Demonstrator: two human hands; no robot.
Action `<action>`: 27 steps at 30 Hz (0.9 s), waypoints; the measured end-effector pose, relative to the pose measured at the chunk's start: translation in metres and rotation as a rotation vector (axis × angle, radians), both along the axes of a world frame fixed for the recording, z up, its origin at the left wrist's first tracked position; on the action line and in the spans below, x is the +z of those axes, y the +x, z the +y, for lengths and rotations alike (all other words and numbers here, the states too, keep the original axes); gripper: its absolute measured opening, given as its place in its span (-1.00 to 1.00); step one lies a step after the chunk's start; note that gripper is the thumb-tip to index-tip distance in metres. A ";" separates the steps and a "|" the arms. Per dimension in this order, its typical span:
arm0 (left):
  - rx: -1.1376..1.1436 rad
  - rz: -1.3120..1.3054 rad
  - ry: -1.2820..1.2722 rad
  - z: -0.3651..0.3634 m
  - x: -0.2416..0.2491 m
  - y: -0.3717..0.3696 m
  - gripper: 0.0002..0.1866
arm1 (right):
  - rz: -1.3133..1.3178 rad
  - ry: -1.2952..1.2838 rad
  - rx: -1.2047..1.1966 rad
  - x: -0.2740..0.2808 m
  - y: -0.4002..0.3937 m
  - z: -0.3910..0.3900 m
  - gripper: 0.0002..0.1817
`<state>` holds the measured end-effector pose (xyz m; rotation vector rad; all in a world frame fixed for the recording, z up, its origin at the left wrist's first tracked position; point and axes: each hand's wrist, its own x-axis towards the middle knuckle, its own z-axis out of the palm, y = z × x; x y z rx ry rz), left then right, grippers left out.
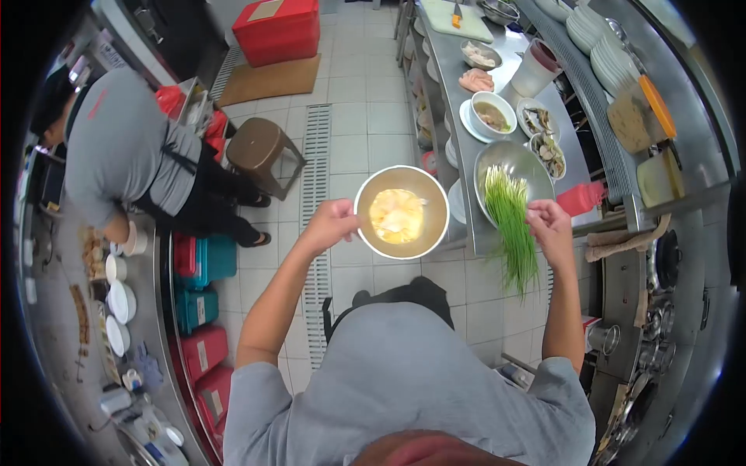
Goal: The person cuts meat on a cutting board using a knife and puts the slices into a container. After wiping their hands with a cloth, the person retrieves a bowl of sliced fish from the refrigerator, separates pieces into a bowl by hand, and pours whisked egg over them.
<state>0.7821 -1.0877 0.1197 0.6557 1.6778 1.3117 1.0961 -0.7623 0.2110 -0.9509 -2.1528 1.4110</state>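
My left hand (pixel 334 225) grips the rim of a round white container (pixel 402 211), held over the tiled floor in front of me. Yellow and whitish contents, like cracked eggs, lie inside it. My right hand (pixel 550 225) has its fingers pinched at the right edge of a metal bowl (pixel 536 167); whether they hold the rim or the greens is hard to tell. A bunch of long green stalks (pixel 510 221) with pale ends lies in that bowl and hangs over its near edge.
On the steel counter (pixel 571 144) to the right stand a soup bowl (pixel 491 115), shellfish bowls (pixel 550 155), a red bottle (pixel 579 199) and a knife (pixel 457 15) on a board. A co-worker (pixel 132 140) bends over the left counter, near a brown stool (pixel 263 147).
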 end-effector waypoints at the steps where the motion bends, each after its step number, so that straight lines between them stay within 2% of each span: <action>1: 0.016 -0.025 0.026 0.006 -0.005 -0.019 -0.84 | -0.045 0.054 0.028 -0.006 -0.020 0.012 -0.78; 5: 0.067 -0.093 0.059 0.035 -0.029 -0.086 -0.85 | -0.185 0.219 0.099 -0.028 -0.097 0.060 -0.81; 10: 0.039 -0.053 0.026 0.112 -0.030 -0.180 -0.83 | -0.300 0.530 0.084 -0.038 -0.209 0.147 -0.75; 13: 0.036 -0.069 0.021 0.164 -0.025 -0.239 -0.84 | -0.478 0.717 0.071 -0.086 -0.285 0.237 -0.71; 16: 0.019 -0.048 0.005 0.216 -0.010 -0.302 -0.87 | -0.498 0.869 -0.044 -0.114 -0.361 0.302 -0.72; 19: -0.002 -0.072 0.009 0.272 -0.011 -0.361 -0.85 | -0.565 0.890 -0.119 -0.127 -0.429 0.349 -0.73; 22: -0.024 -0.068 0.019 0.328 -0.016 -0.426 -0.84 | -0.703 0.953 -0.059 -0.150 -0.478 0.397 -0.75; 25: -0.083 -0.040 -0.005 0.382 -0.027 -0.489 -0.84 | -0.850 0.926 -0.009 -0.186 -0.498 0.435 -0.78; 27: -0.135 -0.008 0.010 0.424 -0.033 -0.537 -0.82 | -0.942 0.894 -0.012 -0.186 -0.516 0.451 -0.74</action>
